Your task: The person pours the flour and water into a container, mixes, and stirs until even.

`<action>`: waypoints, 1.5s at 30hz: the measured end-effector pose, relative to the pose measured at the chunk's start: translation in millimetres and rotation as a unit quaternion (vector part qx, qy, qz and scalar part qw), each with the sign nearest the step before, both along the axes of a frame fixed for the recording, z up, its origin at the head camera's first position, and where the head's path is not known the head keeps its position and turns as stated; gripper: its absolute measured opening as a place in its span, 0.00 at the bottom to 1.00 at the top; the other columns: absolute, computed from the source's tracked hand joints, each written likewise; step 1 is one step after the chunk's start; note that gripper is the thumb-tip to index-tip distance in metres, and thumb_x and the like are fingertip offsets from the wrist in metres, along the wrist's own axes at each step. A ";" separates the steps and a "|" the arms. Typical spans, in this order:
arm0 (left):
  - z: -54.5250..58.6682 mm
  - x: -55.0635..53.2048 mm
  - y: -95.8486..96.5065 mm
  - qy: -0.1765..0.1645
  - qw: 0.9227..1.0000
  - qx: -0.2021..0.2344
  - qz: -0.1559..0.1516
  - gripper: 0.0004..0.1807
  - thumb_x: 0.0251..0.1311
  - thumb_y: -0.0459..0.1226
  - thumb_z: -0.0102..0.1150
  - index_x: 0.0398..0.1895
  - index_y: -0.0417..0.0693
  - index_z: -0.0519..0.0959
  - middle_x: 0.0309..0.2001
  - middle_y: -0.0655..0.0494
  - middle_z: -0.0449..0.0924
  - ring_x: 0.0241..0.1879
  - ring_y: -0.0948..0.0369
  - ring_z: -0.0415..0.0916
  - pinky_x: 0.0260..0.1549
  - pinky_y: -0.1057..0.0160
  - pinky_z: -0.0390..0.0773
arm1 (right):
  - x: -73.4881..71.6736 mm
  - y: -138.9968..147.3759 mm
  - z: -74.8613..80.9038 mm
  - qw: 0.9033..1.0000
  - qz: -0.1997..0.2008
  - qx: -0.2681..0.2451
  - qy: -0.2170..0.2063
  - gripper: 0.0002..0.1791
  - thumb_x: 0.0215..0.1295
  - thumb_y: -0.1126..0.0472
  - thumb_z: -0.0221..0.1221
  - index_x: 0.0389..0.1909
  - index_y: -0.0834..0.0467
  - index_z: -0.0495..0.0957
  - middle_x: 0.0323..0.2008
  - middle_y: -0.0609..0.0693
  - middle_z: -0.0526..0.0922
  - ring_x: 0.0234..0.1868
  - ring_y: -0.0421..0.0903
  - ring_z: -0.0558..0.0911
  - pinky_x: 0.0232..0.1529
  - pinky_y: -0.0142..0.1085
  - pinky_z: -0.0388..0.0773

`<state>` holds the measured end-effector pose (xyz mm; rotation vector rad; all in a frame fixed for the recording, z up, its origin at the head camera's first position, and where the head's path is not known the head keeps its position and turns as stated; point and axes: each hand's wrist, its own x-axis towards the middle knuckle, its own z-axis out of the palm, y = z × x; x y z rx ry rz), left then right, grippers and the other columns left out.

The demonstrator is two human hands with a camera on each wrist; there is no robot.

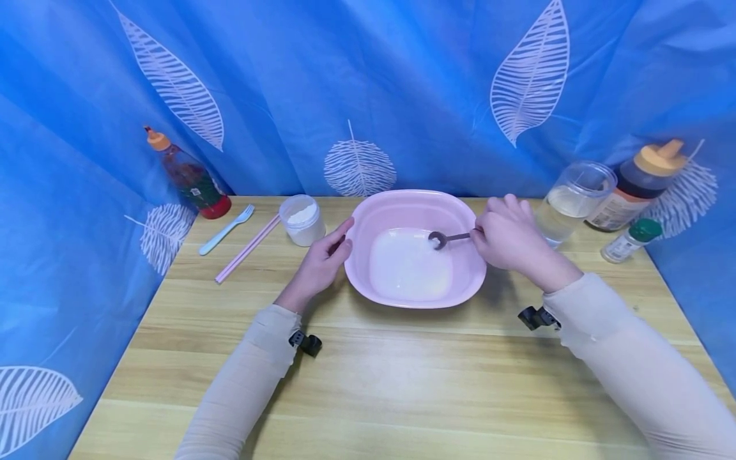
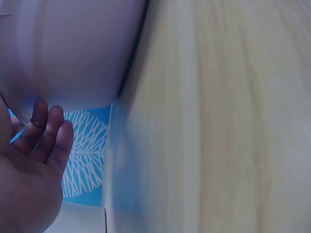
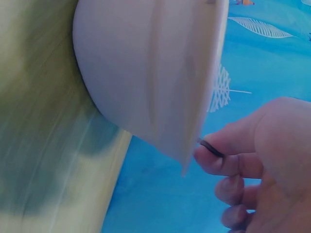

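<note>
A pink basin (image 1: 414,302) stands on the wooden table, its bottom covered by a whitish layer. My left hand (image 1: 322,263) rests against the basin's left side. In the left wrist view its loosely bent fingers (image 2: 62,143) reach the outer wall. Over the right rim, my right hand (image 1: 507,233) pinches the handle of a dark spoon (image 1: 458,237). The spoon's bowl hangs inside the basin with a bit of white stuff in it. The right wrist view shows the dark handle end (image 3: 212,148) between thumb and forefinger, beside the basin's wall (image 3: 141,63).
Left of the basin are a jar of white powder (image 1: 301,217), pink chopsticks (image 1: 247,250), a light-blue fork (image 1: 226,230) and a red sauce bottle (image 1: 198,182). At right stand a clear pitcher (image 1: 566,204), a dark sauce bottle (image 1: 627,191) and a green-capped shaker (image 1: 629,241). A blue curtain (image 1: 425,96) hangs behind.
</note>
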<state>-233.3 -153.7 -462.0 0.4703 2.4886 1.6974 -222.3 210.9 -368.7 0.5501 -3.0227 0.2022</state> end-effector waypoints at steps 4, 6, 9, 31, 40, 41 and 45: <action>-0.4 -0.7 -1.0 0.001 1.000 -0.003 0.005 0.30 0.84 0.44 0.49 0.84 0.52 0.63 0.85 0.56 0.61 0.83 0.55 0.61 0.79 0.55 0.68 | 3.1 4.1 8.7 1.000 0.021 0.014 -0.015 0.12 0.70 0.60 0.61 0.27 0.58 0.88 0.33 0.56 0.76 0.41 0.60 0.71 0.45 0.53 0.65; -0.3 -0.9 -1.4 0.001 1.000 -0.001 0.005 0.30 0.84 0.44 0.49 0.85 0.51 0.63 0.85 0.56 0.61 0.84 0.55 0.60 0.79 0.54 0.68 | 5.7 5.4 13.9 0.999 0.033 0.016 -0.030 0.12 0.68 0.61 0.63 0.25 0.57 0.87 0.32 0.54 0.76 0.40 0.59 0.71 0.44 0.52 0.65; -0.3 -1.6 -1.8 0.002 1.000 0.000 0.004 0.30 0.84 0.43 0.48 0.84 0.51 0.63 0.85 0.56 0.61 0.84 0.55 0.60 0.79 0.55 0.68 | 10.8 6.5 21.0 0.997 0.055 0.018 -0.058 0.10 0.67 0.60 0.65 0.25 0.54 0.87 0.32 0.52 0.77 0.39 0.56 0.71 0.44 0.51 0.65; -2.7 -0.5 0.1 0.004 1.000 0.009 -0.006 0.30 0.84 0.42 0.48 0.84 0.48 0.62 0.85 0.55 0.61 0.84 0.55 0.60 0.79 0.55 0.67 | 3.3 -32.6 -17.9 0.990 0.027 -0.112 -0.081 0.13 0.74 0.59 0.60 0.33 0.60 0.89 0.33 0.54 0.82 0.44 0.58 0.78 0.60 0.60 0.70; -1.2 -1.2 0.2 0.007 1.000 0.006 -0.008 0.30 0.84 0.42 0.48 0.84 0.48 0.63 0.85 0.54 0.61 0.83 0.53 0.61 0.79 0.52 0.68 | -4.4 -12.7 -11.5 0.994 -0.005 -0.095 -0.054 0.15 0.73 0.59 0.60 0.26 0.61 0.85 0.29 0.56 0.79 0.40 0.61 0.78 0.55 0.59 0.72; -1.1 -1.2 0.1 0.007 1.000 0.004 -0.007 0.30 0.84 0.42 0.48 0.84 0.48 0.63 0.85 0.54 0.61 0.83 0.53 0.61 0.79 0.52 0.68 | -4.5 -8.9 -9.6 0.994 -0.004 -0.096 -0.060 0.15 0.73 0.59 0.60 0.26 0.60 0.85 0.29 0.56 0.79 0.41 0.61 0.78 0.54 0.58 0.72; -1.2 -0.9 -0.6 0.005 1.000 0.003 -0.006 0.30 0.85 0.42 0.48 0.84 0.48 0.62 0.85 0.54 0.61 0.83 0.54 0.61 0.79 0.54 0.68 | -4.5 5.7 -1.1 0.991 0.005 -0.092 -0.097 0.14 0.73 0.59 0.61 0.28 0.59 0.86 0.30 0.54 0.81 0.39 0.57 0.78 0.46 0.52 0.73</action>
